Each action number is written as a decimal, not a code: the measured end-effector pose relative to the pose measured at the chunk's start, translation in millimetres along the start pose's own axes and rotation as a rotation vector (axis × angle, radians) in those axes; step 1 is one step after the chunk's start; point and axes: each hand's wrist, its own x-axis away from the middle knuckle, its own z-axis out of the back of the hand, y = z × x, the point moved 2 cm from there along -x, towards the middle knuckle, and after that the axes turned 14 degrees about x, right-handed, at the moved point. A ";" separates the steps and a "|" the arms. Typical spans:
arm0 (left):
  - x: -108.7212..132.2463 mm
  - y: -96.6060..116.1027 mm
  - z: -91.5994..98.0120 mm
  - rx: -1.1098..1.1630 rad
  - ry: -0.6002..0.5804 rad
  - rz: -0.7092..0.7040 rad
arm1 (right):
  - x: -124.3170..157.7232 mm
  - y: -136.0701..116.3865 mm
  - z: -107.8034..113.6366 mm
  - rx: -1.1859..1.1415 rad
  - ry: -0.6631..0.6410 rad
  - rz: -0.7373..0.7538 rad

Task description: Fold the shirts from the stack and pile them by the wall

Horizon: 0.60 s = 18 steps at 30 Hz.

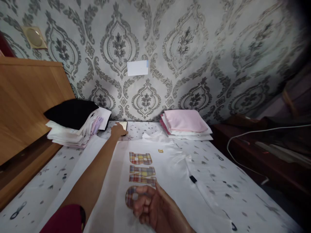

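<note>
White T-shirt [170,168] lies spread on a printed sheet [243,194], in the middle of the view, with plaid letter patches [142,174] down its front, a small yellow patch [160,150] beside them and a black tag [193,179] near its right edge. Above its lower part is the right hand [155,207], fingers half curled and thumb apart, holding nothing visible; whether it touches the cloth, I cannot tell. The left hand [118,129] reaches past the shirt to a smartphone [124,124] near the wall, its fingers at the phone; whether they grip it, I cannot tell.

Left of the phone, a black folded cloth [73,113] tops a pile of white garments [65,136] with some lavender fabric. Across from it, a pink folded cloth [186,120] rests on a stack of white cloths [191,136]. A white cable [245,133] loops at the far right.
</note>
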 end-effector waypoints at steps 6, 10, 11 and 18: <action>19.0 -1.5 26.2 0.231 -0.161 0.084 | -62.8 -63.1 14.8 0.091 0.254 0.071; 65.9 -1.3 22.1 0.384 -0.324 0.036 | -125.6 -94.0 30.9 -0.008 0.458 0.110; 80.9 -1.8 18.0 0.395 -0.343 0.011 | -134.5 -96.7 33.4 -0.038 0.457 0.127; 171.7 -5.0 -1.0 -0.027 -0.059 -0.537 | -112.5 -85.8 27.1 -0.146 0.229 0.351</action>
